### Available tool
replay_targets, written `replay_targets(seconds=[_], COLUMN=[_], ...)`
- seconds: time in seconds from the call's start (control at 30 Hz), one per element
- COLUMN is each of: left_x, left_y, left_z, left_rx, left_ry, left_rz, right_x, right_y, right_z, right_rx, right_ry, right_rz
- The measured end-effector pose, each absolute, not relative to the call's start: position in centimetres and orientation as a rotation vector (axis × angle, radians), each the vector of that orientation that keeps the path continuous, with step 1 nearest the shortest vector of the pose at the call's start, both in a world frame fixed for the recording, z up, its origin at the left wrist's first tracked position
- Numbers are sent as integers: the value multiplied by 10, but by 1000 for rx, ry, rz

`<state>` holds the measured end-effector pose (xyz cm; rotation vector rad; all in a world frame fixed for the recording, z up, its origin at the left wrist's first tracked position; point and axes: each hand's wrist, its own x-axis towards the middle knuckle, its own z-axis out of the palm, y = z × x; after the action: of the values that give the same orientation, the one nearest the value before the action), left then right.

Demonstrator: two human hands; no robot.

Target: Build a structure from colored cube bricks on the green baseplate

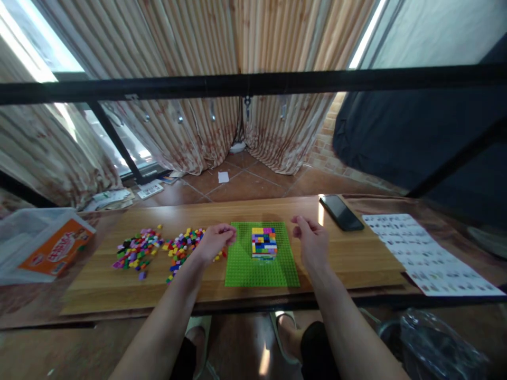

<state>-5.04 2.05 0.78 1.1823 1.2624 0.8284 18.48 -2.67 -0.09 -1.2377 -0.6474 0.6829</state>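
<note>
A multicoloured block of stacked toy bricks point(264, 244) stands on the green studded baseplate point(243, 274), with small gaps in its top layer. Just left of it, over the plate's left edge, is my left hand point(216, 240). Its fingers are curled and pressed together; whatever may be between them is too small to make out. On the other side, beyond the plate's right edge, my right hand point(312, 240) hovers with thumb and fingers closed in a pinch. No brick can be made out in it. Neither hand touches the stack.
Two piles of loose bricks point(138, 248) lie on the wooden table point(114, 295) at left, the nearer partly behind my left forearm. A plastic tub with an orange label point(51, 248) sits far left. A phone point(341, 212) and a printed sheet point(428, 253) lie at right.
</note>
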Motion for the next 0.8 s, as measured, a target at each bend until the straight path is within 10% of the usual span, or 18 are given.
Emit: replay_targets(seconds=[0.8], left_x=[-97], left_y=[-91], left_z=[-2], left_rx=[792], left_ry=[1626], left_rz=[1210], right_x=[308], right_y=[-245], right_z=[-50], right_rx=[-1730], right_ry=[-1125], right_rz=[794])
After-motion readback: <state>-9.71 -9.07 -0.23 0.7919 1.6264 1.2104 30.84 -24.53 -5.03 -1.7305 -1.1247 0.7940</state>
